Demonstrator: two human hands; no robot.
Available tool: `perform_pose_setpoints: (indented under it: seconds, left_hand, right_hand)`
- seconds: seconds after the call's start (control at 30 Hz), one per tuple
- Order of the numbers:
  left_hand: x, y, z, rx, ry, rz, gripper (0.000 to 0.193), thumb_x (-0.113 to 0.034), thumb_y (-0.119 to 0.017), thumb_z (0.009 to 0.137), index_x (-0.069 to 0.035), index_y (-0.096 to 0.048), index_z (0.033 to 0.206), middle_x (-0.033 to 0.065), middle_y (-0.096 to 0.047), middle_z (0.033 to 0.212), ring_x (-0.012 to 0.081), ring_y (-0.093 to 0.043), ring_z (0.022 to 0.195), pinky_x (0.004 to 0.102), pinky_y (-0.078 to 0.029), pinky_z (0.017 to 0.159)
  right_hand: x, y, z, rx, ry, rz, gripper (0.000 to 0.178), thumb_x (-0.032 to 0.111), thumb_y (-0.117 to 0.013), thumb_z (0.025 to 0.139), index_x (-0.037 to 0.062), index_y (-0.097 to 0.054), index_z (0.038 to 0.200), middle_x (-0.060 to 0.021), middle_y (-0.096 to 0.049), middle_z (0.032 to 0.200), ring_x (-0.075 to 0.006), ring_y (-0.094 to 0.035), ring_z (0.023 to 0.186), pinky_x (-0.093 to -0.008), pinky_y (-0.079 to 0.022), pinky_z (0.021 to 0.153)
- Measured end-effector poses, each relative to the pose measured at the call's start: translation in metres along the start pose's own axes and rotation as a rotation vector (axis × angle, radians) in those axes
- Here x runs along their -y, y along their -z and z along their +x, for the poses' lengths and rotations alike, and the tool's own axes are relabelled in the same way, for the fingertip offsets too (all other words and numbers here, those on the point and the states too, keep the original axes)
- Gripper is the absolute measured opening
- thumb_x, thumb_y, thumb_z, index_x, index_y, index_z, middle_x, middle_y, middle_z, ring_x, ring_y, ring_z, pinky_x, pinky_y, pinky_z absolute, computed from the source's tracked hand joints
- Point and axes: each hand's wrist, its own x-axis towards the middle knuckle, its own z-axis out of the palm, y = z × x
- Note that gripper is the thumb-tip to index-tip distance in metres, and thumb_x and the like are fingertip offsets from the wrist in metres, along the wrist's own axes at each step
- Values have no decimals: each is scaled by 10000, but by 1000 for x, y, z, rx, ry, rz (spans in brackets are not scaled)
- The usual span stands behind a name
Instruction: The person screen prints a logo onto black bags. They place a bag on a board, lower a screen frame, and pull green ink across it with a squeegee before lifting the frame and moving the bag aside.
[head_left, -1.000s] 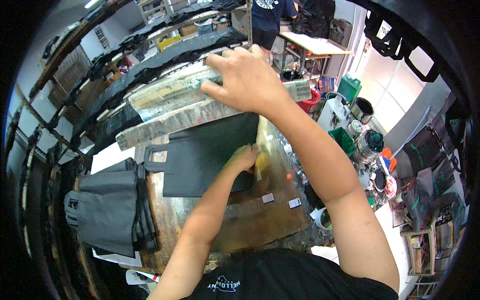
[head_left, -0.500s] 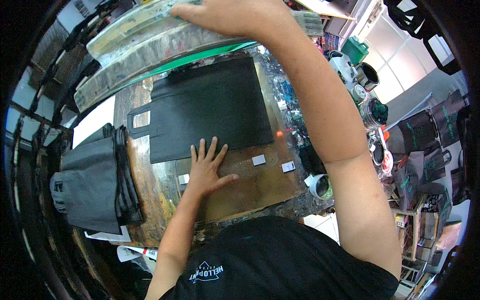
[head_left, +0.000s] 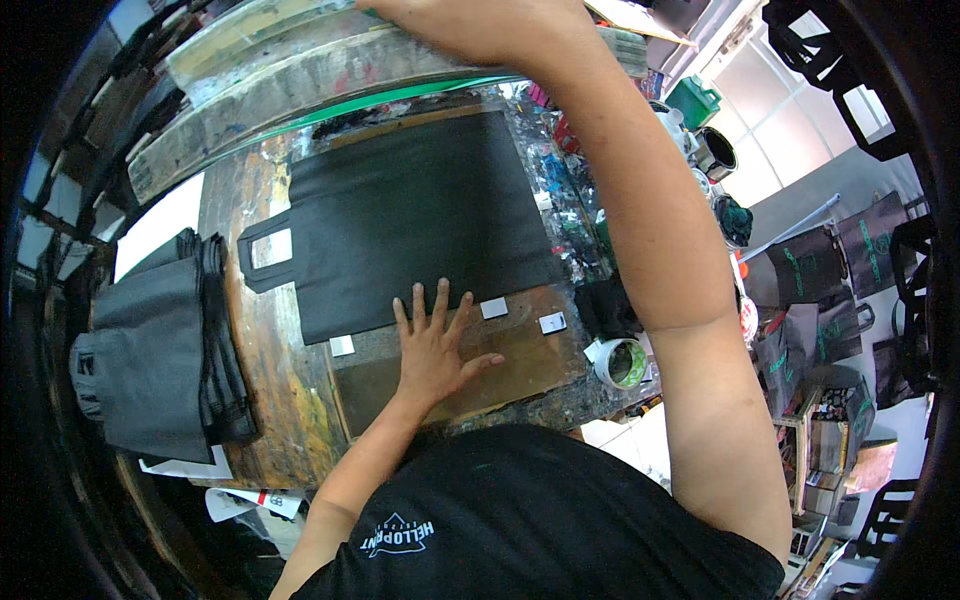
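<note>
A black fabric tote bag (head_left: 410,215) lies flat on the worktable (head_left: 275,400), its cut-out handle (head_left: 245,255) pointing left. My left hand (head_left: 435,350) rests palm down with fingers spread, fingertips on the bag's near edge. That edge lies close to small white tabs (head_left: 494,308) stuck on a brownish board (head_left: 480,380). At the far side, my right hand (head_left: 490,25) is on a paint-stained screen-printing frame (head_left: 300,85), raised at a tilt beyond the bag. The picture's upper edge cuts off most of the right fingers; the hand looks closed on the frame.
Several black bags (head_left: 150,350) are piled at the left. A tub with green paint (head_left: 625,362) stands near the table's right edge. Beyond my right arm are a dark can (head_left: 715,152) and a green jug (head_left: 692,103). Printed black bags (head_left: 805,270) lie farther right.
The bag has slid nearer to me and slightly right, toward the white tabs, with my left hand on it. My right hand stays at the frame. The whole view has shifted a little.
</note>
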Motion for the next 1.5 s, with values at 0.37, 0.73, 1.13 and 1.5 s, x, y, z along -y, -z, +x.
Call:
perform_pose_setpoints:
  seconds: [0.37,0.73,1.13,1.5]
  left_hand:
    - [28,62,11,-323,143,-305,932,-643,-790,803,-71,-536,1494,214,-510,1517,415,-454,1424,566,-291,1200]
    - [91,175,-39,-666,511,-1079,614,-97,-955,704,2,-664,1237,85,-737,1094,169,-704,985,329,-584,891]
    - [126,31,-110,-642,511,-265,1171,-509,-1000,485,8,-568,1443,139,-723,1162,317,-603,1059,433,-385,979]
    - [122,38,-114,-547,561,-243,1111,-325,-1035,451,4,-588,1414,172,-640,1176,356,-513,1141,464,-437,1005]
  right_hand:
    - [3,-11,-16,-224,31,-7,483,466,-539,941,1,-659,997,-225,-696,983,-361,-662,1001,-513,-442,961]
    - [31,-74,-158,-26,136,-28,584,279,-786,836,81,-564,1338,-155,-611,1152,-333,-578,1140,-494,-402,978]
    - [18,-152,-193,289,16,104,595,146,-819,752,120,-538,1275,-133,-588,1074,-353,-574,1090,-485,-409,889]
    - [33,-178,-205,272,74,13,591,141,-820,755,126,-539,1274,-99,-589,1072,-306,-568,1060,-476,-368,840]
